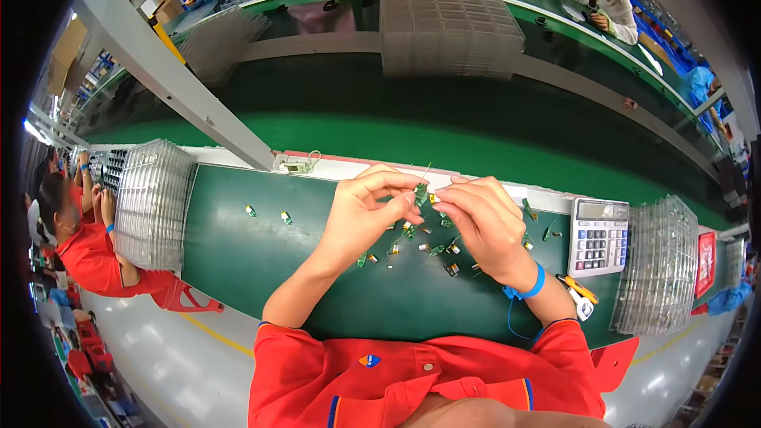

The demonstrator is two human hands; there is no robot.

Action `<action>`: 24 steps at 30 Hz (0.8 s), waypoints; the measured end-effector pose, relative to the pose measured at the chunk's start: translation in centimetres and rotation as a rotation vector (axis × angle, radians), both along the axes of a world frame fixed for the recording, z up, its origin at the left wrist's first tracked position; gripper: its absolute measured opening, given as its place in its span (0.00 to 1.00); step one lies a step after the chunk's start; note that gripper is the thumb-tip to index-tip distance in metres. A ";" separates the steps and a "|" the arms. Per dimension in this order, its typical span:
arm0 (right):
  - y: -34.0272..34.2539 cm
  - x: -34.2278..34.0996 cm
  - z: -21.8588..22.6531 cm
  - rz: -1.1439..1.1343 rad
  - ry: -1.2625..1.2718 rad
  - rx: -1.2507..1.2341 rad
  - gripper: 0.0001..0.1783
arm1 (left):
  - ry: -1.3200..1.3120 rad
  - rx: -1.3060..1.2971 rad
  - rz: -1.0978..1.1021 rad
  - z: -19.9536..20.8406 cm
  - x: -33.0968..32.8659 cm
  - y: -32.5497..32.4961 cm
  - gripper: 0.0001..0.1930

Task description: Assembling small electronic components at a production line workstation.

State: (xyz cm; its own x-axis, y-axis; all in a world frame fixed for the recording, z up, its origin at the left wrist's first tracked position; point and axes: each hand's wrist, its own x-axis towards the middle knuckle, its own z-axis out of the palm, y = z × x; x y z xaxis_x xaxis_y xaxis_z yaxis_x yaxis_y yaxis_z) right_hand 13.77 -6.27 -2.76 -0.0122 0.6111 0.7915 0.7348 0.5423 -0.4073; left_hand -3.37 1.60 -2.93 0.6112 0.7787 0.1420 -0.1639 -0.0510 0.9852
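Observation:
Over the middle of the green work table (238, 269), both my hands are raised and close together. My left hand (366, 212) pinches a small green circuit board (421, 192) between thumb and fingertips, with a thin wire sticking up from it. Beside it, my right hand (485, 226) is closed at the fingertips on a small yellow-and-white part (434, 198). Whether that part is joined to the board I cannot tell. A blue wrist strap (533, 285) with a cord is on my right wrist. Beneath my hands lie several similar small boards (437, 250) with yellow-and-white parts.
Two more small boards (286, 216) lie at left. On the right are a calculator (599, 238), an orange cutter (581, 289) and a stack of clear trays (656, 265). Another tray stack (154, 206) stands left, near a co-worker in red. A grey post (174, 79) rises beyond the table, before a green conveyor belt (317, 123).

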 end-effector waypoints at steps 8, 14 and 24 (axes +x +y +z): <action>-0.7 0.3 0.5 0.019 -0.117 0.042 0.14 | -0.076 -0.287 -0.104 1.0 -0.5 -0.9 0.08; -1.3 0.0 0.7 -0.045 -0.258 0.075 0.19 | -0.017 -0.228 -0.105 1.0 -0.6 -1.1 0.08; -1.4 -0.5 0.5 -0.077 -0.238 0.038 0.17 | -0.051 -0.122 -0.012 0.7 0.1 -1.7 0.08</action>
